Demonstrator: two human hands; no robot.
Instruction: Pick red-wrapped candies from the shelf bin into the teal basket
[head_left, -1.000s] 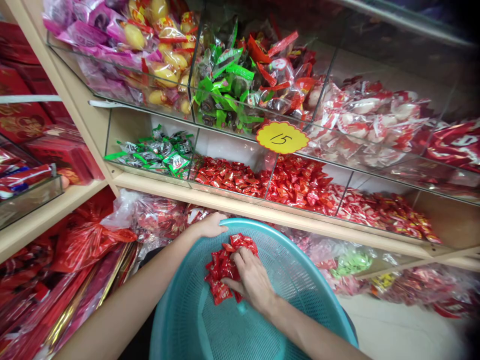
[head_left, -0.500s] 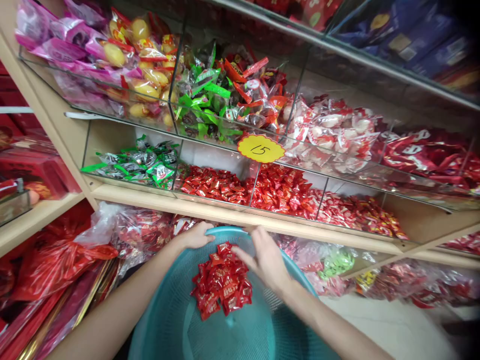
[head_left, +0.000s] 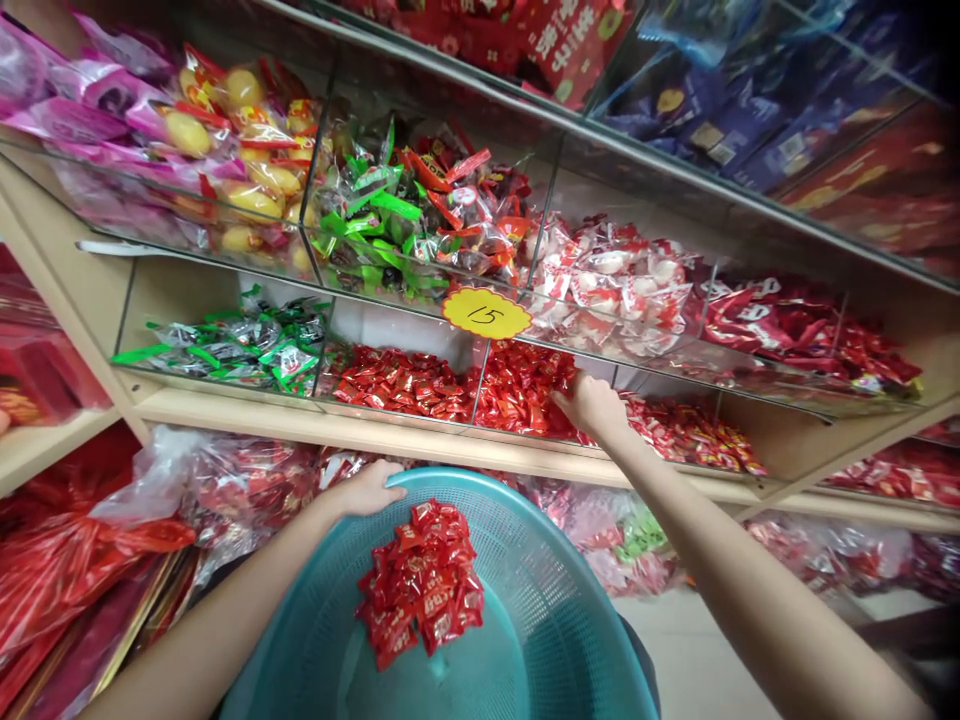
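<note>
My left hand [head_left: 369, 488] is closed over the far rim of a teal plastic basket [head_left: 555, 560], its thumb on the inside. A pile of red-wrapped candies [head_left: 424, 580] lies in the basket, on its far left side. My right hand [head_left: 596, 405] is stretched forward over the front of the lower shelf bin. Its thumb and forefinger stand apart at the edge of the loose red candies [head_left: 517, 390]; the other fingers are mostly hidden behind the hand. No candy shows in its grasp.
Clear dividers split the shelves into bins. Green-wrapped candies [head_left: 255, 335] sit at the lower left, and a yellow price tag [head_left: 486, 314] marked 15 hangs above the red ones. A wooden shelf edge [head_left: 375, 432] runs behind the basket, with bagged sweets [head_left: 262, 470] underneath.
My right hand has left the inside of the basket and moved up and forward to the red candies on the shelf. My left hand stays on the rim. The view has shifted slightly.
</note>
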